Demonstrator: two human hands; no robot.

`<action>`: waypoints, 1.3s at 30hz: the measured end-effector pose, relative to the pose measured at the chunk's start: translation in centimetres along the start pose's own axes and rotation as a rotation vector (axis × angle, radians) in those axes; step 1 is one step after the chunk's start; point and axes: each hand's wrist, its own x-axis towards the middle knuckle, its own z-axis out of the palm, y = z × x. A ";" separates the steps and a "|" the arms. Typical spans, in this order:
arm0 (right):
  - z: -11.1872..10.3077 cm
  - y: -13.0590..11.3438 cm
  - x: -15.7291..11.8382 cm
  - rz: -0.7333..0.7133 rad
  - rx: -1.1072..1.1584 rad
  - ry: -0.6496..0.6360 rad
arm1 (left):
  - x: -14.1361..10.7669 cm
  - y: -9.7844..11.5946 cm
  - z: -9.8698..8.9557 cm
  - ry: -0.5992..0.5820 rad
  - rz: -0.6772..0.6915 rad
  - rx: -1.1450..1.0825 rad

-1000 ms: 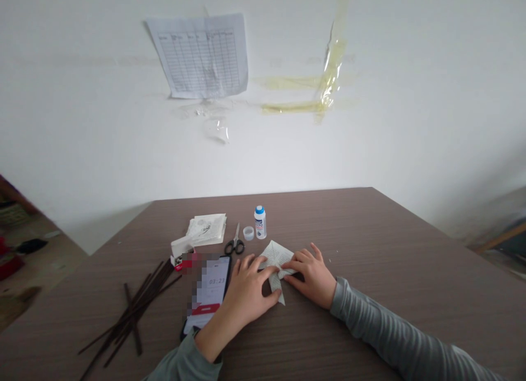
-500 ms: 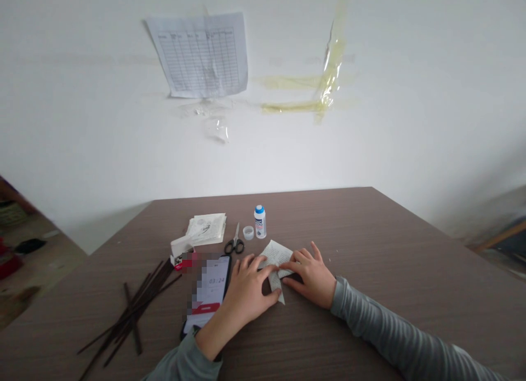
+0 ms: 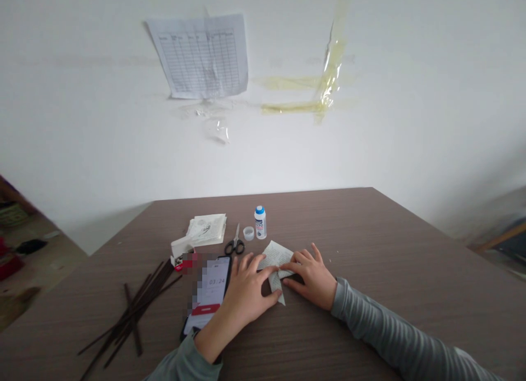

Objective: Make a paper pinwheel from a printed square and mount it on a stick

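A piece of printed paper [image 3: 276, 254] with folded, pointed parts lies on the brown table between both hands. My left hand [image 3: 249, 286] is on its left side, index fingertip at the paper's middle and thumb by the narrow lower point. From the right, my right hand [image 3: 311, 277] has its fingers closed on the paper's right part, thumb below and index fingertip near the middle. Just behind the paper stand a white bottle with a blue cap [image 3: 260, 223] and a small clear cap [image 3: 249, 233]. Black-handled scissors [image 3: 234, 246] lie to their left.
A phone [image 3: 210, 293] lies left of my left hand. Further left are dark thin sticks [image 3: 132, 311] and a small open box [image 3: 181, 251]. A paper stack [image 3: 206, 229] sits behind them on the table [image 3: 329, 216]. The wall rises behind.
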 end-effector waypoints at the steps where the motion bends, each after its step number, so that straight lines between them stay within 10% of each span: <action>1: 0.0 0.1 0.0 0.001 0.002 0.002 | 0.0 0.0 -0.1 -0.004 0.001 0.000; 39: -0.8 0.6 0.3 0.009 0.118 -0.055 | 0.4 -0.4 0.3 -0.010 -0.028 0.022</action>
